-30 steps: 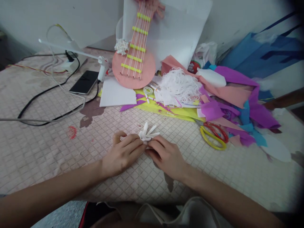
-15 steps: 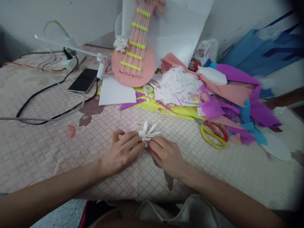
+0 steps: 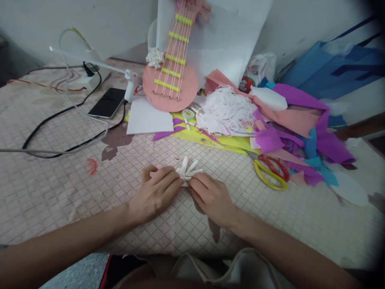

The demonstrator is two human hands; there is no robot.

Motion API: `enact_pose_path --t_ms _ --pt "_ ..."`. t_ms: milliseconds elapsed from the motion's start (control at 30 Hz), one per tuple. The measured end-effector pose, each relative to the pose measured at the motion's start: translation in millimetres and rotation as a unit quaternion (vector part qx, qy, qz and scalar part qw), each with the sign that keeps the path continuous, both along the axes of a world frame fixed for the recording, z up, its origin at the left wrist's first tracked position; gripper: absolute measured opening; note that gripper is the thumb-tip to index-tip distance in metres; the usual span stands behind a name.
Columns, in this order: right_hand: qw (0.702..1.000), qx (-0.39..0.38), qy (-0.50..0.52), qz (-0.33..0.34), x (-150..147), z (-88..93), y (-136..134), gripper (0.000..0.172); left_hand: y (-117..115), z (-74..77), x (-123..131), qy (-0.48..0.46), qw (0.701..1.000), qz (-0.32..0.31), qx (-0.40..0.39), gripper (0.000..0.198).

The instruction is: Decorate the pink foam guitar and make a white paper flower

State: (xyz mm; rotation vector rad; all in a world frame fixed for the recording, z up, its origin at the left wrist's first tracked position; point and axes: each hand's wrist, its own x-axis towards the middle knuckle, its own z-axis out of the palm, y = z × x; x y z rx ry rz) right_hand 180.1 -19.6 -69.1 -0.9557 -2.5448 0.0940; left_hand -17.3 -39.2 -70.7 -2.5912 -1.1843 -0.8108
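Note:
Between my two hands is a small white flower [image 3: 187,168] with narrow petals fanned out, a little above the checked tablecloth [image 3: 126,176]. My left hand [image 3: 158,192] pinches it from the left side, fingers bent and closed. From the right, my right hand [image 3: 212,196] has its fingertips closed on the flower's lower edge. The base of the flower is hidden behind my fingers. Beyond it stands a pink paper guitar [image 3: 171,88] with yellow strips, white strings and a white ruffled flower [image 3: 155,57] at its left edge.
Scissors [image 3: 270,174] with red and yellow handles lie to the right. Behind them are a heap of white string [image 3: 227,108] and purple cloth-like scraps [image 3: 325,128]. At left are a phone [image 3: 107,103], a white glue gun [image 3: 130,88] and looped black cable [image 3: 45,120]. Another person's arm [image 3: 361,126] shows at right.
The whole view has shifted slightly, with the background a little lower and to the right. Both hands keep nearly the same grip on the white flower.

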Motion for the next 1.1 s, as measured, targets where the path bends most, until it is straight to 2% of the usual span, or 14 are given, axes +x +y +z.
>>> enact_pose_path --t_ms 233,433,633,933,1100 --pt "1.0 -0.01 0.01 -0.007 -1.6 -0.2 -2.1 0.016 0.1 3.1 -1.4 0.02 0.999 -0.013 0.021 0.022" --pt "1.0 0.001 0.007 -0.011 -0.9 -2.4 -1.4 0.018 -0.2 2.7 -1.1 0.038 0.999 -0.011 -0.011 0.018" --pt "1.0 -0.004 -0.013 0.004 0.9 -3.2 -0.2 0.018 -0.6 2.0 -1.4 -0.006 1.0 0.016 -0.01 0.006" --pt "0.999 0.004 0.023 -0.025 -1.4 -2.6 -2.3 0.015 -1.4 0.9 -5.5 0.002 1.0 -0.002 -0.015 0.015" --pt "1.0 0.018 0.012 -0.01 -1.0 -1.8 -2.1 0.019 -2.1 4.5 -2.9 -0.011 0.999 0.025 -0.034 0.008"
